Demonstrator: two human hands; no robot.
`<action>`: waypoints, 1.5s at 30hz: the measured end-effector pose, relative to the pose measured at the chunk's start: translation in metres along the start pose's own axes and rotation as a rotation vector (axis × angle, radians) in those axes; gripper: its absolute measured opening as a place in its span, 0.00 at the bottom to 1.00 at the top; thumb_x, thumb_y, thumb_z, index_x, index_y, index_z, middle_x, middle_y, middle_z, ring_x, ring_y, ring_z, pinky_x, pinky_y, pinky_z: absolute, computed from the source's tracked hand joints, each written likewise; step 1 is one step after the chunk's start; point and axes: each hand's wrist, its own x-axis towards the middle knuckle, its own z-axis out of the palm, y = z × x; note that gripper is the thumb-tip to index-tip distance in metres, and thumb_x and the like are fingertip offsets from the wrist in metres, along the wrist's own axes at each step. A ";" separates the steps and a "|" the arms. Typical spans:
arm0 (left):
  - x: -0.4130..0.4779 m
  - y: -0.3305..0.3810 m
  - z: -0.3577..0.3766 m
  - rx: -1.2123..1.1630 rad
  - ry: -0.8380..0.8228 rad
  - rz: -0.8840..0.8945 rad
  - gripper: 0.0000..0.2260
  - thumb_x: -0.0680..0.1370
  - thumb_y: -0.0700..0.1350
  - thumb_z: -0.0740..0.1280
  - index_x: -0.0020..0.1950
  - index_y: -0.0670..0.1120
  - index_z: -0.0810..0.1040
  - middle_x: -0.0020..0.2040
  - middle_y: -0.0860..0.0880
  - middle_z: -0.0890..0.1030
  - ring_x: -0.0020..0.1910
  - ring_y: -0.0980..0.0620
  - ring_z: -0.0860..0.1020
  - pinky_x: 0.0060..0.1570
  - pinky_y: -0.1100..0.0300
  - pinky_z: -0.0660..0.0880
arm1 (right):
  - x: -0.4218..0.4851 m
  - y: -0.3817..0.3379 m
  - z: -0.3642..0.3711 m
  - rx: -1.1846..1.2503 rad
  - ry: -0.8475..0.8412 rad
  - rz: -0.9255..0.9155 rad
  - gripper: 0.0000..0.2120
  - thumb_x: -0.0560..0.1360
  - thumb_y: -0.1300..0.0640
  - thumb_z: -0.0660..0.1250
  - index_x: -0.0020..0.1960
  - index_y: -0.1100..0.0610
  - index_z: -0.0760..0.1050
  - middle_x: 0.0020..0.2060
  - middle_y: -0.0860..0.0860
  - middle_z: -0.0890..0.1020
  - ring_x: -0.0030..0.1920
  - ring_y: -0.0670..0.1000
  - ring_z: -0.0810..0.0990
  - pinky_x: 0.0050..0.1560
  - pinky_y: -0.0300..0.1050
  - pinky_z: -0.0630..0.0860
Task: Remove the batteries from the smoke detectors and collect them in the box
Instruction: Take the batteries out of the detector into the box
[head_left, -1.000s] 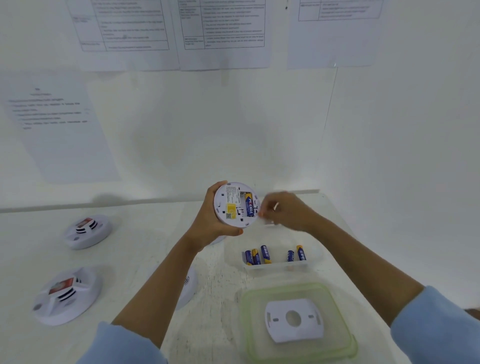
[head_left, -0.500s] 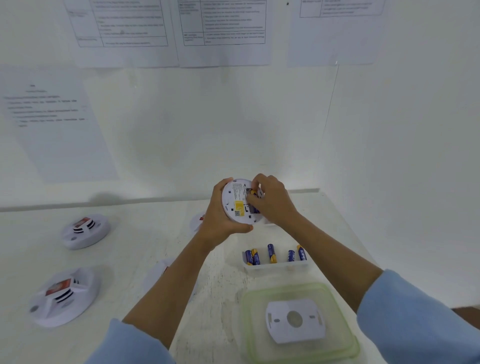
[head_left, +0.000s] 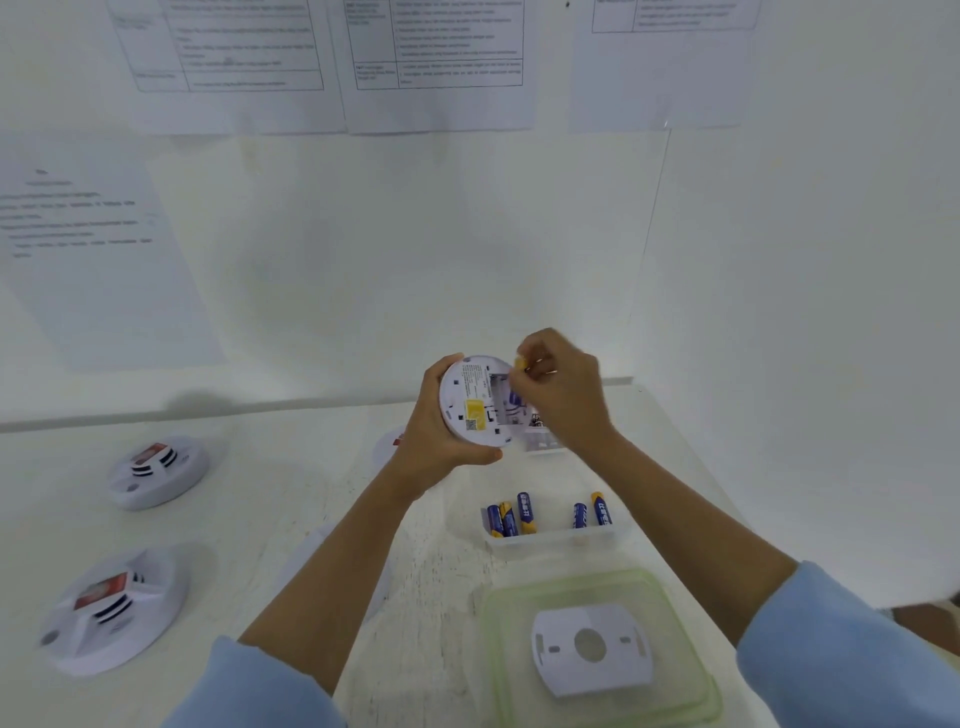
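Battery first: I had it at the open compartment in the back of the smoke detector, blue body against the slot, yellow end poking up above the fingertips. The right hand pinched it with curled fingers; I could not tell whether its lower end sat in the slot. The left hand gripped the detector by its rim, thumb along the lower edge, fingertips at the top, holding it up off the table with its back towards my camera. A yellow label showed on that back.

Below the hands, the clear box stood on the table with five batteries in it, three bunched at the left, two at the right. Nearer lay the green-tinted lid, and on it a white mounting plate with a round hole in the middle.

Out left, well apart from the box, I saw a far detector and a near detector, each with a red patch on top. Another white disc peeked out behind the left wrist, mostly hidden. Something small and blurred sat just behind the right wrist; I could not make it out. Printed sheets hung on the white wall.
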 end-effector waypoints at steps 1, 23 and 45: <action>0.000 0.000 -0.003 0.001 0.000 0.002 0.45 0.55 0.37 0.78 0.67 0.49 0.60 0.63 0.49 0.68 0.59 0.63 0.72 0.51 0.67 0.75 | 0.003 0.000 -0.009 0.035 0.043 0.092 0.06 0.69 0.68 0.68 0.43 0.61 0.74 0.33 0.51 0.77 0.30 0.43 0.76 0.32 0.29 0.74; 0.016 -0.017 -0.026 0.041 0.021 -0.101 0.47 0.57 0.29 0.78 0.69 0.46 0.59 0.60 0.57 0.70 0.55 0.72 0.72 0.49 0.75 0.72 | 0.060 0.069 0.002 -0.760 -0.863 0.244 0.19 0.69 0.55 0.72 0.59 0.56 0.76 0.60 0.52 0.74 0.56 0.53 0.75 0.55 0.44 0.72; 0.025 -0.026 -0.025 0.048 0.018 -0.153 0.46 0.55 0.38 0.78 0.68 0.50 0.60 0.63 0.55 0.70 0.58 0.67 0.72 0.54 0.70 0.73 | 0.076 0.093 0.026 -0.857 -1.143 0.195 0.13 0.71 0.64 0.63 0.53 0.66 0.78 0.39 0.61 0.79 0.32 0.49 0.68 0.31 0.37 0.65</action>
